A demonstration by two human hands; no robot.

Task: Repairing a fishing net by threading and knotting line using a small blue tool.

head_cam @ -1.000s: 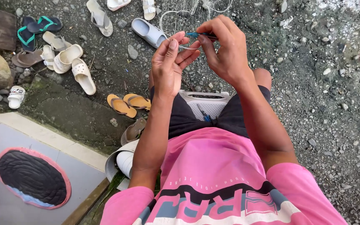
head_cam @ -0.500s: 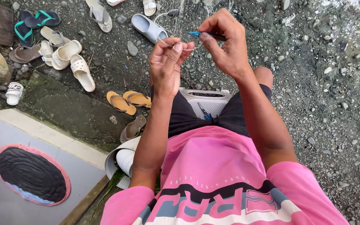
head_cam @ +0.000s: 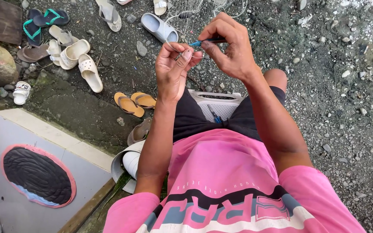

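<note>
Grey concrete slab (head_cam: 44,129) with a dark oval mat (head_cam: 37,174) is lying far left; scattered rubber sandals (head_cam: 83,64) are sitting on the wet gravel ground (head_cam: 346,108) above it, an orange pair (head_cam: 134,102) nearer the person. Left hand (head_cam: 175,71) is raised, palm toward the camera, fingers curled half closed, thumb and forefinger pinching thin pale fishing-net twine (head_cam: 173,46) that is running up to the loose net mesh (head_cam: 195,8) at the top edge. Just right, touching distance apart, the right hand (head_cam: 232,47) is closing around a slim blue netting needle (head_cam: 206,42), tip pointing at the left fingertips. White plastic basket (head_cam: 219,103) is sitting below between the knees. Judgement: the knotting goes best with the twine kept taut in the left pinch and the needle tip guided close to the fingertips, so the loop is not slipping.
</note>
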